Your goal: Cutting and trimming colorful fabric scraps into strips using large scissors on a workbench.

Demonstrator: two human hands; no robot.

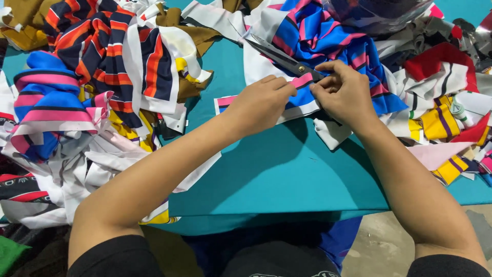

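1. I see my right hand (344, 95) closed around the handles of the scissors (287, 59), blades parted and pointing up and to the left across the fabric.
2. My left hand (259, 105) pinches the striped fabric piece (302, 97), pink, blue and white, just beside the blade pivot; the two hands nearly touch.
3. The piece lies flat on the teal tabletop (277, 169), between a pile of striped offcuts (97, 82) on the left and a mixed scrap heap (441, 97) on the right.
4. To cut well, I judge the left fingers should keep the cloth taut and sit clear of the blades.
5. I would follow the stripe edge as a guide and close the blades smoothly, so the cloth does not bunch.
6. The loose fabric under the blades could snag, so I would lift only the pinched layer.
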